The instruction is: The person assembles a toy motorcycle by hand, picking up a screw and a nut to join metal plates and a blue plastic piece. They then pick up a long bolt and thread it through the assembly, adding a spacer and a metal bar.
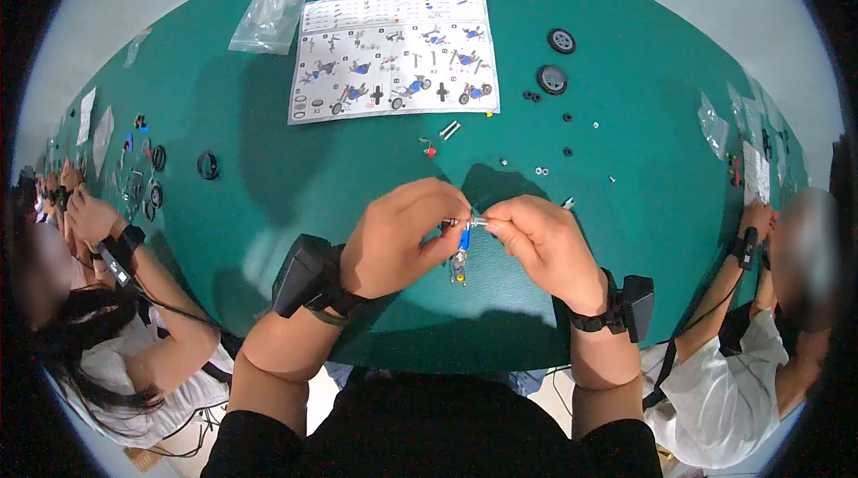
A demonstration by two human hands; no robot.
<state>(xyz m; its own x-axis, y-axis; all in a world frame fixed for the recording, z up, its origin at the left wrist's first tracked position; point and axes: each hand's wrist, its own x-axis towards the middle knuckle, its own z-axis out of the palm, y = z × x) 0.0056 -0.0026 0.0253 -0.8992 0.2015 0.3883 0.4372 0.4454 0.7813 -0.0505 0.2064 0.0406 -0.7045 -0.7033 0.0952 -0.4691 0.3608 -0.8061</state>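
Above the near part of the table, my left hand (402, 232) pinches the top of a small blue and grey model assembly (464, 241), which hangs down with a yellow bit near its lower end. Opposite it, my right hand (543, 241) has thumb and forefinger closed on a small silvery rod-like part (480, 222) that meets the top of the assembly. My fingers partly cover where the two join. A printed instruction sheet (393, 58) showing motorcycle drawings lies flat beyond my hands.
Two wheels (552, 79) lie right of the sheet, with small black rings and metal bits nearby. Silver pins (450, 130) and a red part (430, 152) are below the sheet. A plastic bag (279, 4) lies upper left, a black ring (208, 165) left. People sit either side.
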